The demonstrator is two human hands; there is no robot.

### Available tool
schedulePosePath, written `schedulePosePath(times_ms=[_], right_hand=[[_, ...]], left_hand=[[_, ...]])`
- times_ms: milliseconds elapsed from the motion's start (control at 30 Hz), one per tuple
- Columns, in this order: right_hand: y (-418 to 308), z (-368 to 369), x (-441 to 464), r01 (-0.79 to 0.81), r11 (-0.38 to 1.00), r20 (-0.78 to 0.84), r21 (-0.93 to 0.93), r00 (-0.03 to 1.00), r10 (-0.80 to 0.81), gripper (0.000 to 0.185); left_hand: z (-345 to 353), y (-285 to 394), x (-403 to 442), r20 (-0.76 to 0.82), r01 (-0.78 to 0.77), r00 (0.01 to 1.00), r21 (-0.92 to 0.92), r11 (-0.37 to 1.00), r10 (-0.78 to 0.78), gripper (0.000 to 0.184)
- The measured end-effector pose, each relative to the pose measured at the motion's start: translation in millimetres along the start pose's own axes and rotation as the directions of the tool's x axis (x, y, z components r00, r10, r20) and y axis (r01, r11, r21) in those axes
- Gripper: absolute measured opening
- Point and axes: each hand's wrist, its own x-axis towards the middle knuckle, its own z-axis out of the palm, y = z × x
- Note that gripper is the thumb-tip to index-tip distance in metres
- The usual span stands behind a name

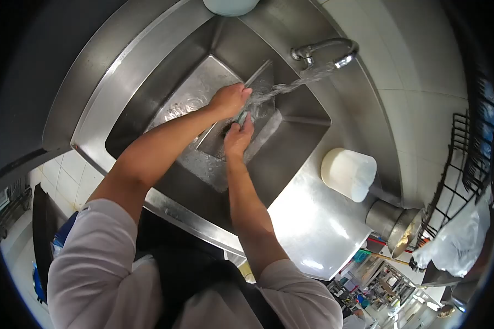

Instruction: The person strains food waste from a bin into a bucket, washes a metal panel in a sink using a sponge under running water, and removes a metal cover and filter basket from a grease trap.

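Observation:
Inside the stainless steel sink (291, 148), my left hand (229, 101) is closed around the upper edge of a rectangular metal tray (263, 82), which is tilted. Below it, my right hand (239, 138) is closed on a small greenish scrubbing pad (243, 116) pressed against the tray; the fingers partly hide the pad. A stream of water (291, 86) runs from the faucet (343, 55) and lands on the tray beside my left hand. Foamy, rippling water lies on the sink bottom around the tray.
A white round container (348, 174) stands on the steel counter right of the sink, with a metal pot (387, 219) beyond it. A black wire rack (450, 175) and a plastic bag (458, 241) are at the far right. A pale bowl (230, 5) shows at the top.

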Motion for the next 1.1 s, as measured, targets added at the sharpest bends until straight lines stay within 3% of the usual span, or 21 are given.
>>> schedulePosePath(times_ms=[33, 100, 233, 300, 333, 400, 500, 533, 667, 767, 867, 967, 1100], right_hand=[[-2, -16, 6, -0.156, 0.973, 0.120, 0.168, 0.983, 0.137, 0.045], [-1, -48, 10, -0.492, 0.772, 0.417, 0.402, 0.849, 0.325, 0.046], [-40, -130, 12, -0.456, 0.750, 0.379, 0.479, 0.878, 0.292, 0.046], [-49, -165, 24, -0.351, 0.841, 0.368, 0.411, 0.908, 0.199, 0.046], [-51, -182, 30, -0.301, 0.876, 0.362, 0.376, 0.918, 0.161, 0.046], [-66, -211, 51, -0.056, 0.967, 0.266, 0.250, 0.964, -0.013, 0.047], [-97, -246, 83, 0.218, 0.965, 0.195, 0.143, 0.950, -0.244, 0.047], [-107, -253, 92, 0.255, 0.954, 0.178, 0.160, 0.943, -0.282, 0.044], [-113, -261, 122, 0.333, 0.943, 0.229, 0.018, 0.917, -0.328, 0.043], [-99, -257, 138, 0.227, 0.970, 0.411, -0.088, 0.895, -0.173, 0.044], [-65, -240, 139, -0.023, 0.997, 0.554, -0.070, 0.830, 0.059, 0.042], [-30, -218, 120, 0.015, 0.993, 0.535, -0.121, 0.843, 0.052, 0.041], [11, -185, 92, -0.255, 0.966, 0.455, -0.038, 0.857, 0.244, 0.042]], left_hand=[[3, 9, 5, 0.010, -0.028, 1.000, 0.017, 0.999, 0.028, 0.038], [10, 24, 14, 0.031, -0.075, 0.997, 0.047, 0.996, 0.073, 0.032], [18, 55, 36, 0.118, -0.103, 0.988, 0.030, 0.994, 0.099, 0.026], [18, 66, 35, 0.156, -0.144, 0.978, 0.003, 0.990, 0.142, 0.025], [25, 64, 38, 0.113, -0.240, 0.966, 0.042, 0.970, 0.234, 0.026], [43, 54, 46, 0.045, -0.421, 0.907, 0.131, 0.898, 0.419, 0.029], [15, 86, 35, 0.335, -0.436, 0.858, 0.074, 0.897, 0.389, 0.029], [0, 107, 25, 0.450, -0.423, 0.835, 0.157, 0.893, 0.317, 0.029], [-8, 136, 7, 0.695, -0.643, 0.630, 0.215, 0.735, 0.348, 0.031], [-22, 155, -13, 0.773, -0.745, 0.547, 0.275, 0.608, 0.320, 0.033], [-17, 149, -19, 0.807, -0.822, 0.490, 0.302, 0.483, 0.330, 0.028], [-11, 135, -21, 0.832, -0.915, 0.382, 0.279, 0.292, 0.402, 0.021], [-11, 112, -26, 0.772, -0.961, 0.268, 0.254, 0.107, 0.576, 0.009]])
